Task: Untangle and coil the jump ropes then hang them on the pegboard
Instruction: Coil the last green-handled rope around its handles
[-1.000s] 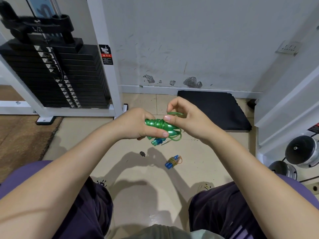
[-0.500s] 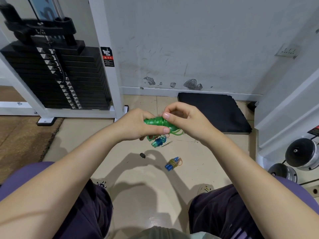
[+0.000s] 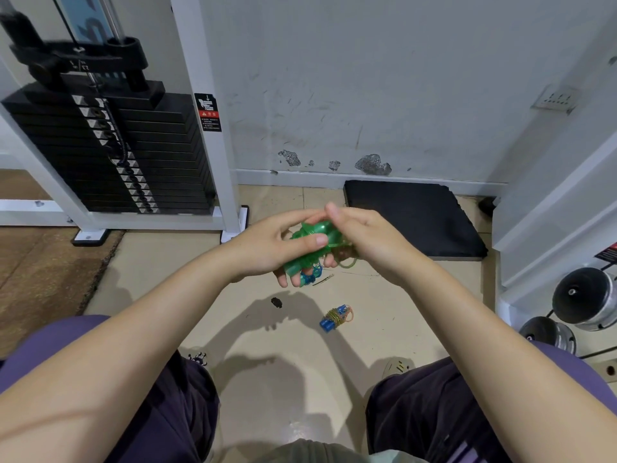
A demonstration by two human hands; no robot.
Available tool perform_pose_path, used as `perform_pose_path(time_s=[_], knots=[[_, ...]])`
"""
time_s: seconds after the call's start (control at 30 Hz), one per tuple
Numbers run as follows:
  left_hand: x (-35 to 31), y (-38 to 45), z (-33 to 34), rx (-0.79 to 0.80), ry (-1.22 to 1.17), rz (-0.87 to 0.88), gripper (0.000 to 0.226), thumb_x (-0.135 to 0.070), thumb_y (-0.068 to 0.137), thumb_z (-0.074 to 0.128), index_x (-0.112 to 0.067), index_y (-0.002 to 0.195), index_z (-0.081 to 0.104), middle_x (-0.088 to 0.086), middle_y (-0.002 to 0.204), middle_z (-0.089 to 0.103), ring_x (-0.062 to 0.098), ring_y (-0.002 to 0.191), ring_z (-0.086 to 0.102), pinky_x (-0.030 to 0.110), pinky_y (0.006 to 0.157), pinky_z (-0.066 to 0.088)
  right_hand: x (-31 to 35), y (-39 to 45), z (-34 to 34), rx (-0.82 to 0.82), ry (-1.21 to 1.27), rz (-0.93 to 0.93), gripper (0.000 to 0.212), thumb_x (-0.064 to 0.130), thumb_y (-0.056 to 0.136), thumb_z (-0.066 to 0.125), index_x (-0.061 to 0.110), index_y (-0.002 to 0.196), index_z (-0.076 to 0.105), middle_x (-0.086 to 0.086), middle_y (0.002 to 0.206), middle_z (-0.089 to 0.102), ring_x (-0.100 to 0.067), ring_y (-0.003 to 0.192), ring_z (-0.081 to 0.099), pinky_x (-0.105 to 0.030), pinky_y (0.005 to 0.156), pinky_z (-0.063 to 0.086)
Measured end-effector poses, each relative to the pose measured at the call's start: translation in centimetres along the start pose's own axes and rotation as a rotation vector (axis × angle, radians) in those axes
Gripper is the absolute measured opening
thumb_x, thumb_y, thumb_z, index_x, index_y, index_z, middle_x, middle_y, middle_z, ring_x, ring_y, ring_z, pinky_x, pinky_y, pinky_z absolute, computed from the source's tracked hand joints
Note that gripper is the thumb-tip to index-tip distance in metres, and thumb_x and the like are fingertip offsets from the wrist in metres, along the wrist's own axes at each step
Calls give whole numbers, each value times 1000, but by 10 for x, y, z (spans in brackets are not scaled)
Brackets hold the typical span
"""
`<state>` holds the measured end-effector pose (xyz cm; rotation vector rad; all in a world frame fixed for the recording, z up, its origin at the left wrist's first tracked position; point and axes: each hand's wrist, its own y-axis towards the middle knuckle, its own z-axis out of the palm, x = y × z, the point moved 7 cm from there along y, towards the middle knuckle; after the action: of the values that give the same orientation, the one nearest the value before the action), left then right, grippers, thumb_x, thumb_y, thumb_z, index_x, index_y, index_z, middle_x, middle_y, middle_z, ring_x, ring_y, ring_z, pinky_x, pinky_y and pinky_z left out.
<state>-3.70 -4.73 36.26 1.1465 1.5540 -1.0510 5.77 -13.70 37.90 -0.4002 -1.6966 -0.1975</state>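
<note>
Hands (image 3: 320, 245) grip green jump rope (image 3: 312, 243); warning sticker (image 3: 207, 111) text unreadable.

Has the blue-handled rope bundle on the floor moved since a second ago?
No. The blue-handled rope bundle lies in the same spot beside the small dark object; only the camera shifted.

Black and red warning sticker (image 3: 207, 111) on white machine post (image 3: 203, 105), print too small to read

Three coiled jump ropes: green (image 3: 312, 243), teal (image 3: 309, 278), blue (image 3: 335, 318), two dumbbells (image 3: 582, 297)
</note>
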Motion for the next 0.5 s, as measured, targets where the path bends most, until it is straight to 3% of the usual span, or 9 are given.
perform_pose_path(time_s=[0.1, 0.17, 0.27, 0.4, 0.5], knots=[[-1, 1, -10, -112, -89, -8, 46, -46, 85, 66, -41, 130, 57, 10, 86, 74, 25, 61, 69, 34, 56, 57, -1, 0, -5, -6, 85, 47, 40, 46, 101, 45, 17, 108, 71, -9, 83, 67, -20, 59, 56, -24, 58, 47], [-3, 1, -17, -184, -176, -9, 42, -46, 85, 64, -30, 124, 59, 19, 85, 72, 29, 62, 69, 35, 58, 59, -1, -1, -8, -26, 89, 34, 30, 30, 103, 49, 6, 114, 65, -8, 88, 63, -17, 56, 54, -24, 56, 45], [-5, -1, -33, -266, -278, -3, 25, -37, 97, 56, -18, 114, 57, 18, 83, 72, 29, 64, 69, 34, 58, 59, -1, -4, -13, -99, 31, 8, 16, 8, 99, 54, 3, 110, 64, -6, 79, 62, -14, 52, 54, -18, 50, 44], [-3, -1, -38, -302, -297, -19, 21, -32, 100, 55, -16, 114, 57, 14, 96, 75, 25, 67, 70, 27, 51, 53, 3, -5, -18, -188, 96, -44, 12, 8, 94, 63, 0, 100, 68, -8, 74, 61, -21, 58, 56, -23, 54, 48], [1, 1, -39, -373, -297, -26, 26, -30, 100, 56, -11, 117, 59, 13, 95, 74, 21, 58, 67, 23, 43, 45, 7, -6, -14, -188, 92, -98, 11, 7, 88, 70, 2, 98, 71, 2, 78, 68, -11, 69, 64, -20, 62, 50]])
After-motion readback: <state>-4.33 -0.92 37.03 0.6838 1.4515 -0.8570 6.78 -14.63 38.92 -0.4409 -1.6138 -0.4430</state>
